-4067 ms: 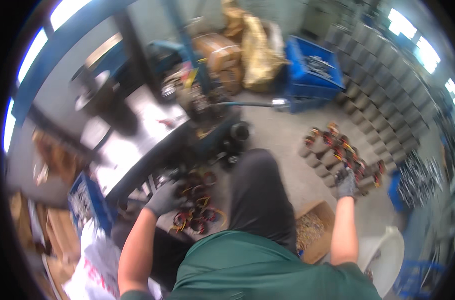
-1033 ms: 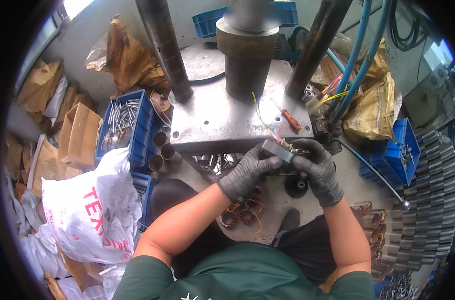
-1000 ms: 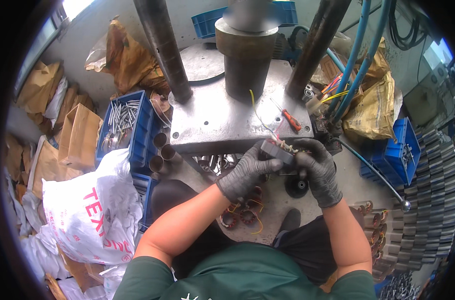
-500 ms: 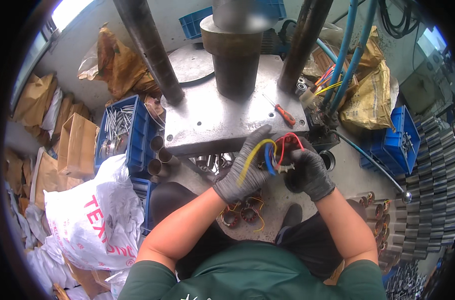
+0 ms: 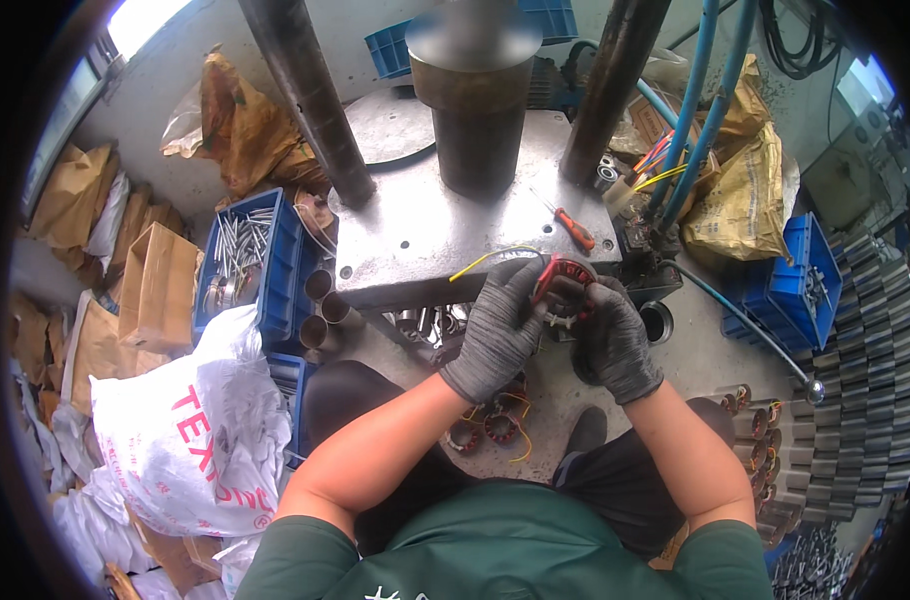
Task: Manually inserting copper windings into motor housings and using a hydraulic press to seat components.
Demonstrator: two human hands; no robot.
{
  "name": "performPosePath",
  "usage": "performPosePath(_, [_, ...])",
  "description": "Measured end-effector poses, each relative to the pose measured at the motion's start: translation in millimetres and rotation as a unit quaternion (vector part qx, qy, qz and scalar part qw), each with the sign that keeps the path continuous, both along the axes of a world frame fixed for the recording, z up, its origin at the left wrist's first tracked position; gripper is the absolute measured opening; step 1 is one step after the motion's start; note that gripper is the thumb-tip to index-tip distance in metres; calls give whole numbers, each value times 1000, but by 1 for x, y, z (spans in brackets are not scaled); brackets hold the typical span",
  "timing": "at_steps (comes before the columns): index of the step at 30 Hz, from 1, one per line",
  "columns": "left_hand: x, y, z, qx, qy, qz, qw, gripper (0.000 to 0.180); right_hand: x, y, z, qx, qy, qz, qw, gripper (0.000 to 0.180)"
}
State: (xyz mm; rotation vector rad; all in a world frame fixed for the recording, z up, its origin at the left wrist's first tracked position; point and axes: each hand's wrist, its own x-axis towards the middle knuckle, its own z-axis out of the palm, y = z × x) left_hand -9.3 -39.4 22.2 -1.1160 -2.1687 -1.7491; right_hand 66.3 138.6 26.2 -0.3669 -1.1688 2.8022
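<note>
In front of the steel press plate (image 5: 387, 222), both gloved hands hold a motor stator (image 5: 572, 272), a ring with red windings. My left hand (image 5: 498, 328) grips its left side with the fingers closed. On the right side, my right hand (image 5: 617, 338) has its fingers wrapped around the ring. A yellow wire (image 5: 468, 270) sticks out past my left fingers over the plate's front edge. The inner side of the stator is partly hidden by my fingers. An orange-handled screwdriver (image 5: 576, 231) lies on the plate just beyond my hands.
A thick press ram (image 5: 478, 130) stands between two steel columns (image 5: 310, 100). Several stators (image 5: 501, 428) lie on the floor below my hands. Blue bins (image 5: 283, 262) and a white sack (image 5: 190, 430) are at left. Metal sleeves (image 5: 855, 400) stack at right.
The stator has been turned in my hands, so its red ring shows more. The loose yellow, blue and red leads have swung away from the front; the yellow one now points left.
</note>
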Motion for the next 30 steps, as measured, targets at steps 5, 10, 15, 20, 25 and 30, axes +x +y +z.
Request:
performPosePath(5, [-2,0,-1,49,38,-53,997,49,-2,-5,5,-6,-14,-4,1000,41])
performPosePath(10, [-2,11,16,82,-154,-149,973,41,1,-6,19,-31,-57,26,998,53])
performPosePath(15, [9,9,21,104,-199,-151,963,38,5,-7,18,59,3,37,998,52])
performPosePath(20, [-7,-1,2,-103,190,-16,976,61,9,-5,14,103,33,7,994,54])
performPosePath(25, [5,-1,3,78,-206,-129,967,72,9,-5,15,103,24,11,994,55])
performPosePath(30, [-5,-2,-5,41,-235,-144,961,78,9,-6,8,95,17,16,995,53])
